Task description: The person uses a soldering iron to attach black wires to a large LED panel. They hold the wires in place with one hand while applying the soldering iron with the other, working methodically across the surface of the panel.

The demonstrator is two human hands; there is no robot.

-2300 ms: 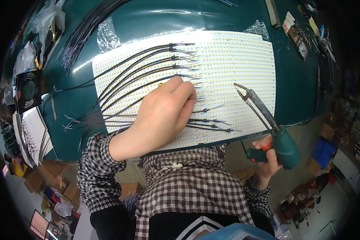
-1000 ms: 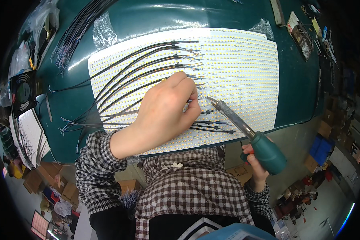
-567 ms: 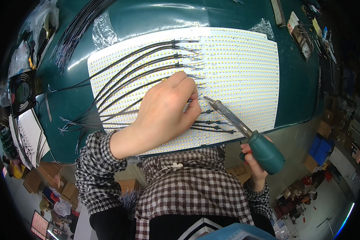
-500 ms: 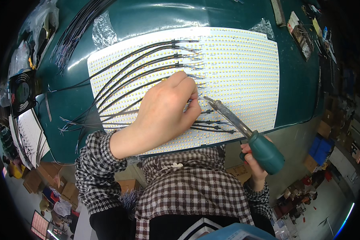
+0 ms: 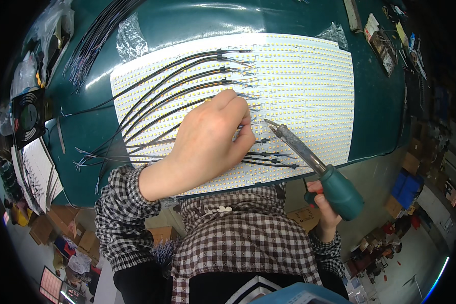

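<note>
A white LED circuit board (image 5: 309,91), covered in rows of small yellow chips, lies on the green bench. Several black cables (image 5: 180,71) cross its left half, their thin stripped ends at the middle column of solder points. My left hand (image 5: 213,131) rests over the board, thumb and fingers pinched on a cable end whose tip they mostly hide. In my right hand (image 5: 327,210), at the near edge, is a soldering iron (image 5: 342,192) with a green handle and trigger. Its tip points up and left, just right of my left fingertips.
A bundle of loose cables (image 5: 93,48) lies at the far left. Below it stands a small black fan (image 5: 29,115). Clear tape (image 5: 131,38) sits at the board's far left corner. A tray of tools (image 5: 382,48) is at the far right.
The soldering iron has shifted slightly to the right, its tip moving a little away from my left fingertips. My left hand stays in place.
</note>
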